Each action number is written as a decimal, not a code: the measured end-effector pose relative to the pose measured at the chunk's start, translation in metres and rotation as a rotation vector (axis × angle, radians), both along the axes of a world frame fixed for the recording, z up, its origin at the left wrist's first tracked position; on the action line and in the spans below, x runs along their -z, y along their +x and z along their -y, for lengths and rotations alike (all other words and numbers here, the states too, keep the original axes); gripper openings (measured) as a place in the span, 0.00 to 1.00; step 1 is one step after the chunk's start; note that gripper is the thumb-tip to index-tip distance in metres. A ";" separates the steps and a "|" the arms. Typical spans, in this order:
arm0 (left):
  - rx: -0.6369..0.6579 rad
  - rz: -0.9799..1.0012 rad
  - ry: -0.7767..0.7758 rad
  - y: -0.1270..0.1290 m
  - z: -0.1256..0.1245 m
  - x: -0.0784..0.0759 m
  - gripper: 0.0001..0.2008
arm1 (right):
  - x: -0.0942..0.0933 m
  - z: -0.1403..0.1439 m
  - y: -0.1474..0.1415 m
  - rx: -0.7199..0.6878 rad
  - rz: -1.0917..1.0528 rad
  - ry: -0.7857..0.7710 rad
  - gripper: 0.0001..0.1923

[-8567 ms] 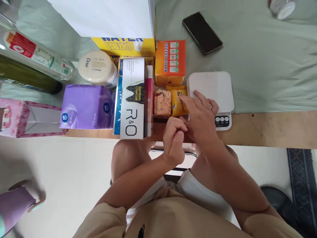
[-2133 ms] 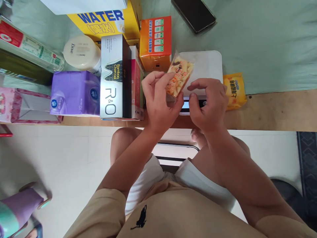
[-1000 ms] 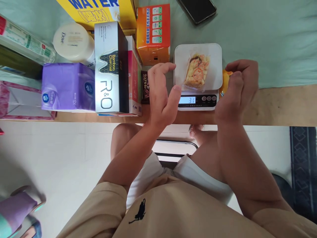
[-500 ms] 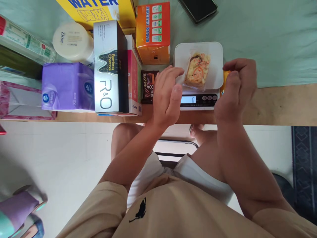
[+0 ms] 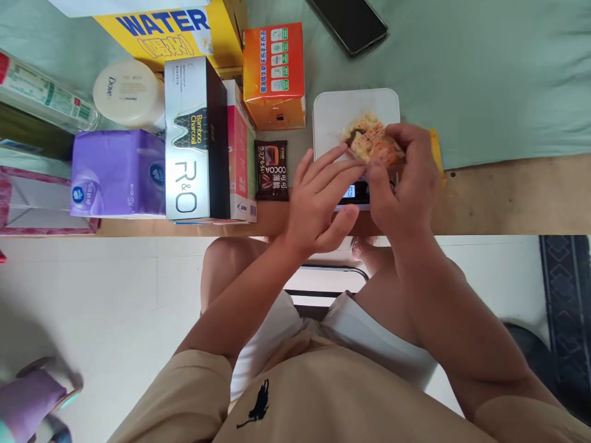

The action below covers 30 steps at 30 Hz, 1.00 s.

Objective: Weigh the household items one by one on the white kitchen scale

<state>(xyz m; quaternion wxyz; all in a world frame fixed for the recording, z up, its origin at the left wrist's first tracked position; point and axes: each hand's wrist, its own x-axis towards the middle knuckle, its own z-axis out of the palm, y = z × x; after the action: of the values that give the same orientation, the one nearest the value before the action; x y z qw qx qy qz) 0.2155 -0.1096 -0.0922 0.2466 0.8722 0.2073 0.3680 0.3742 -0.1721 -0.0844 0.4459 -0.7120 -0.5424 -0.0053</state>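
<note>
A white kitchen scale (image 5: 330, 120) with a small lit display lies at the table's front. On its plate is a clear-wrapped snack packet (image 5: 369, 138) with orange print and a pale, chunky filling. My right hand (image 5: 409, 184) pinches the packet's right end between thumb and fingers. Stretched out over the scale's left front part, my left hand (image 5: 318, 203) has its fingertips by the packet's lower left edge; whether they touch it I cannot tell. A dark cocoa snack packet (image 5: 272, 169) lies left of that hand. Partly hidden behind my right hand is something yellow (image 5: 436, 154).
Along the left stand a black-and-silver box (image 5: 187, 141), a pink box (image 5: 240, 160), an orange pack (image 5: 274, 74), a purple tissue pack (image 5: 117, 175), a white Dove jar (image 5: 127, 92) and a yellow carton (image 5: 161, 34). A black phone (image 5: 348, 24) lies farther back.
My right hand has moved left from beside the scale and taken hold of the snack packet's right end. My left hand has reached right, over the scale. The view has shifted slightly.
</note>
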 end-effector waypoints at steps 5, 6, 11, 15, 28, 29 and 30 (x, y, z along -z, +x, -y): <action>0.080 0.036 0.113 0.005 0.005 -0.002 0.29 | -0.003 0.011 0.022 0.007 -0.147 0.184 0.17; 0.077 0.081 0.134 0.006 0.005 -0.004 0.28 | -0.001 0.012 0.030 0.041 -0.169 0.234 0.18; 0.032 0.283 0.143 0.009 0.003 -0.007 0.23 | 0.009 0.016 0.071 0.235 -0.195 0.369 0.15; -0.002 0.302 0.163 0.011 -0.001 -0.002 0.22 | 0.004 0.018 0.071 0.336 -0.224 0.162 0.13; -0.285 0.061 -0.027 0.000 -0.003 -0.010 0.15 | 0.003 0.015 0.061 0.355 -0.274 0.048 0.03; -0.328 -0.001 -0.078 -0.001 -0.005 -0.007 0.13 | 0.004 0.014 0.062 0.350 -0.245 0.105 0.05; -0.361 -0.041 -0.118 -0.001 -0.007 -0.003 0.12 | 0.005 0.014 0.063 0.346 -0.217 0.163 0.06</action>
<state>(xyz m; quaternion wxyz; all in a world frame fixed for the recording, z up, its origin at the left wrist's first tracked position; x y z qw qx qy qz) 0.2142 -0.1025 -0.0894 0.2230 0.8123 0.3866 0.3755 0.4377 -0.1863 -0.0892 0.5501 -0.7525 -0.3587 -0.0489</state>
